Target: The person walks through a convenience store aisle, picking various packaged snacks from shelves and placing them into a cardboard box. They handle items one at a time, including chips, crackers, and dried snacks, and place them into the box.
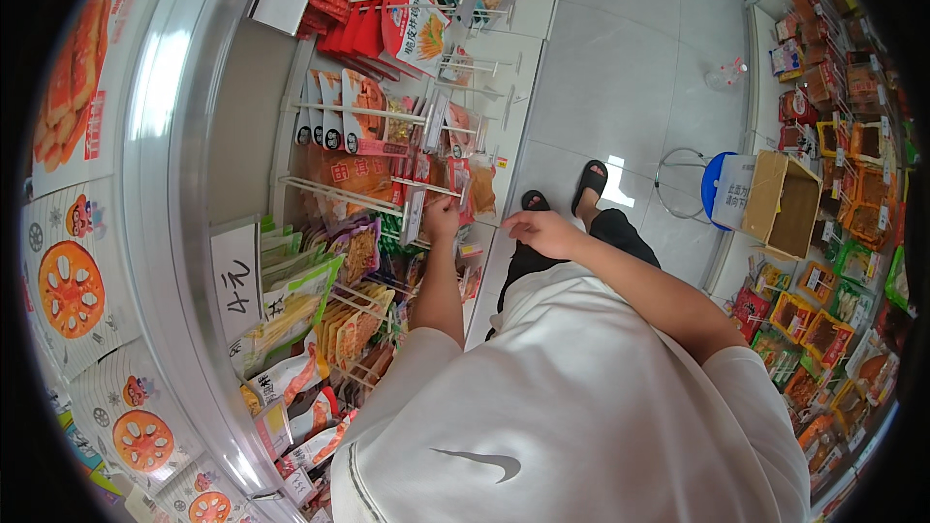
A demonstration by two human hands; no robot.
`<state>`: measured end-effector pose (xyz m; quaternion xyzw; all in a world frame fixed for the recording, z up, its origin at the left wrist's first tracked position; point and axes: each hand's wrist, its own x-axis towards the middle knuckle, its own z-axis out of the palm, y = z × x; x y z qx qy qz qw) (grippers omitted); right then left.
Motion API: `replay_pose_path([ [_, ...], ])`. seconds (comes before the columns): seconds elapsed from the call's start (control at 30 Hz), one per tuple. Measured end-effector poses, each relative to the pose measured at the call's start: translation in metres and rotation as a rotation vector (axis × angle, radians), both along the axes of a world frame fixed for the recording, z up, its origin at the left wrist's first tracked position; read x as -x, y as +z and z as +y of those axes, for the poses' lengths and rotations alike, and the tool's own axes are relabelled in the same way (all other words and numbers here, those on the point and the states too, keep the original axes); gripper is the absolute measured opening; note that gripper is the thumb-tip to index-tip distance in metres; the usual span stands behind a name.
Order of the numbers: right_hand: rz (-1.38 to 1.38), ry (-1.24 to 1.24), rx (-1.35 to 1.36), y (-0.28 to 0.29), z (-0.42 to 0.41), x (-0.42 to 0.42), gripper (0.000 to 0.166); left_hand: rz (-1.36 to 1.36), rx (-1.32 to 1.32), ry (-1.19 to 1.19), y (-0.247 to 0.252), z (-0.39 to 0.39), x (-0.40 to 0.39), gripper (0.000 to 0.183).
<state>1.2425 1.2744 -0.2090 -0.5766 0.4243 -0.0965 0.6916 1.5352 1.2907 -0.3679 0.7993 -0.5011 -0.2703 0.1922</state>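
My left hand [441, 219] is raised at the hook ends of the snack shelf, its fingers curled near a clear price-tag holder [413, 215]; whether it grips anything is unclear. Just beyond it hang a clear packet of tan food [482, 187] and red-and-clear packets [459, 176]. To the right, my right hand [539, 232] is held in the air in front of my body, fingers loosely bent and apart, with nothing in it. White metal hooks [341, 196] carry orange packets [349, 173] left of my left hand, and green-edged packets [298, 298] hang lower left.
Along the left runs a curved metal shelf edge [163, 232] with handwritten price cards [236, 280]. An open cardboard box [785, 205] rests on a blue stool [716, 181] by the right-hand rack of packets [821, 327]. A clear plastic bottle [726, 75] lies on the tiled floor [617, 51].
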Motion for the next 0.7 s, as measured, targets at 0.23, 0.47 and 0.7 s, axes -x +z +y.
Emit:
replay_pose_path([
  [0.23, 0.000, -0.030, -0.030, -0.003, 0.001, 0.012, 0.026, 0.166, -0.074, -0.135, -0.011, 0.014, -0.014, 0.027],
  [0.47, 0.008, -0.083, -0.029, -0.008, 0.007, 0.024, 0.031, 0.261, -0.201, -0.245, -0.015, 0.045, -0.005, 0.030],
  [0.7, 0.212, 0.024, 0.111, -0.012, -0.007, 0.081, 0.036, -0.121, -0.344, -0.599, 0.064, 0.028, 0.043, 0.018],
])
